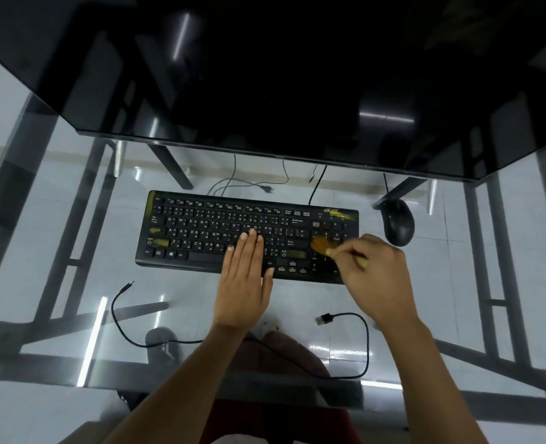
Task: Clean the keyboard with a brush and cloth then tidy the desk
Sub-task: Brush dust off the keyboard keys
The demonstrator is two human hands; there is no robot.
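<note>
Black keyboard (233, 232) lies flat on glass desk (57, 251), yellow smears at left keys and top right corner. Brush (324, 245), tan bristles and pale handle, tilted over the numeric pad, bristles on keys, motion-blurred. Cloth not visible.

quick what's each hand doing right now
Left hand: open, fingers flat on the keyboard.
Right hand: holding the brush over the number pad.
</note>
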